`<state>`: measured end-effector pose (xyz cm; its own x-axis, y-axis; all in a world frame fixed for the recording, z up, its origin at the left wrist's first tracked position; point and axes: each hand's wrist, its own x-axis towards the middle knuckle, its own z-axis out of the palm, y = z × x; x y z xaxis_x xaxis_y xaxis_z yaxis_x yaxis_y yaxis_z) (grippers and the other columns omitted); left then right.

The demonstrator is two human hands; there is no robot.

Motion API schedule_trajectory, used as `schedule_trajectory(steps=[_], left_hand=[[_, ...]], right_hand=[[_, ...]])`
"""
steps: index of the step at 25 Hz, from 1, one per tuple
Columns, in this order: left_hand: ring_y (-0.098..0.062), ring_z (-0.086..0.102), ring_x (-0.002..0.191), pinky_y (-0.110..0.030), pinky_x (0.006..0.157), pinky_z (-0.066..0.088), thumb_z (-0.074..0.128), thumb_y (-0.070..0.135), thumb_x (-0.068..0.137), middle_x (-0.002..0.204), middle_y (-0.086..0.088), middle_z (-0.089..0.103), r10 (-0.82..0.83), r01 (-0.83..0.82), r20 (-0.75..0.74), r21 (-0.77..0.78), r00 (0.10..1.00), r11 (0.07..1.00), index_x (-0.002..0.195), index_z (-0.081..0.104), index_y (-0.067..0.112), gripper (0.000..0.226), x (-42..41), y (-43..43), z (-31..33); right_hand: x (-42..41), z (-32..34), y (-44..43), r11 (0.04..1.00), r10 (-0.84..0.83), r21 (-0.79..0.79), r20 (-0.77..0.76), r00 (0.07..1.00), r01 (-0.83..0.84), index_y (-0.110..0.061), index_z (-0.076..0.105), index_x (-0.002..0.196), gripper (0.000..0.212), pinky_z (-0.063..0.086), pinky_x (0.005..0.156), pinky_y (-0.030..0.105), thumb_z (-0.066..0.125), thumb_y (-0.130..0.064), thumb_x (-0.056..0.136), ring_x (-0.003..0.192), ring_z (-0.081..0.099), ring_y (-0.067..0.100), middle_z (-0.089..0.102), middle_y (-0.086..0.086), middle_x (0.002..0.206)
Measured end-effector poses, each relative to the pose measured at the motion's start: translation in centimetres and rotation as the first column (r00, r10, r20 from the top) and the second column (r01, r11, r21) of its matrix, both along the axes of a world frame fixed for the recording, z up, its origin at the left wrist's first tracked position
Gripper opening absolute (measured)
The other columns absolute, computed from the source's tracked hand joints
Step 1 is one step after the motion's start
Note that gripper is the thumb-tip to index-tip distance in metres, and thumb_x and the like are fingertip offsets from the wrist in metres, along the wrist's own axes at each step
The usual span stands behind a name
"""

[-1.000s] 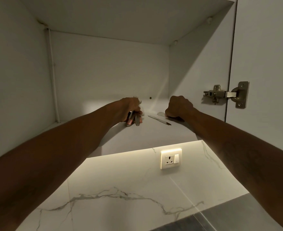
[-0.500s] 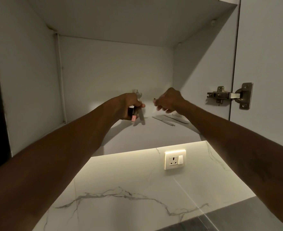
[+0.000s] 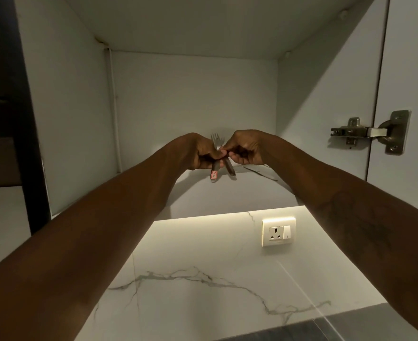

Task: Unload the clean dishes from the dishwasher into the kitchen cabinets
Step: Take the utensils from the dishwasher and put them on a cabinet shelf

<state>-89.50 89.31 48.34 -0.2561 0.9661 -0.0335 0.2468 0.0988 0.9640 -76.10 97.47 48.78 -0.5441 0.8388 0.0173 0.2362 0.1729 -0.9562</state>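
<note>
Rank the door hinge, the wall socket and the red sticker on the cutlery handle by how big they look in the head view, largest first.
1. door hinge, widest.
2. wall socket, smaller as seen; distances differ, so real sizes unsure.
3. red sticker, tiny, on the cutlery handle the left hand holds.

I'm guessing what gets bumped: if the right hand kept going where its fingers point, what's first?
The right hand points left, pinching the forks; going on, it would probably bump the left hand gripping them. Depth is hard to judge.
</note>
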Motion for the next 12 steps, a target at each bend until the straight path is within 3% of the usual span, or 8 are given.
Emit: schedule_trajectory(steps=[3, 6, 8, 12], left_hand=[[-0.018, 0.065, 0.073, -0.032, 0.077, 0.058, 0.048, 0.000, 0.103, 0.083, -0.012, 0.066, 0.064, -0.064, 0.047, -0.001, 0.997, 0.998, 0.103, 0.062, -0.003, 0.015, -0.1, 0.1, -0.2], [-0.016, 0.053, 0.063, -0.027, 0.060, 0.045, 0.053, 0.007, 0.102, 0.067, -0.003, 0.069, 0.150, -0.152, -0.037, -0.041, 0.988, 0.988, 0.089, 0.068, 0.003, 0.020, -0.3, -0.6, 0.1], [-0.013, 0.045, 0.062, -0.025, 0.057, 0.035, 0.057, 0.008, 0.097, 0.067, 0.003, 0.069, 0.175, -0.178, -0.062, -0.043, 0.983, 0.983, 0.082, 0.070, 0.007, 0.020, -0.4, -1.1, 0.2], [-0.008, 0.048, 0.056, -0.017, 0.049, 0.038, 0.061, 0.004, 0.093, 0.074, 0.000, 0.071, 0.015, -0.020, 0.200, 0.021, 0.980, 1.000, 0.088, 0.071, 0.007, 0.012, -0.9, -1.5, 1.4]], right_hand=[[0.0, -0.3, -0.2, 0.993, -0.094, 0.071, 0.070, 0.993, 0.089, -0.001, 0.070, 0.086, 0.010, 0.048, 0.061, 0.017, 0.061, -0.003, 0.091, 0.051, 0.055, 0.007, 0.066, 0.008, 0.075], [0.1, -0.4, -0.4, 0.976, -0.165, 0.164, 0.103, 0.981, 0.147, -0.002, 0.069, 0.085, 0.005, 0.047, 0.054, 0.019, 0.064, -0.001, 0.086, 0.051, 0.054, 0.011, 0.063, 0.010, 0.072], [0.0, -0.4, -0.8, 0.967, -0.175, 0.206, 0.114, 0.978, 0.149, -0.002, 0.069, 0.084, 0.006, 0.044, 0.050, 0.020, 0.063, -0.001, 0.083, 0.051, 0.052, 0.012, 0.062, 0.010, 0.069], [0.1, -0.3, -1.3, 0.949, -0.206, 0.267, 0.119, 0.971, 0.168, -0.005, 0.069, 0.078, 0.005, 0.041, 0.049, 0.020, 0.064, -0.004, 0.075, 0.047, 0.049, 0.014, 0.060, 0.007, 0.057]])
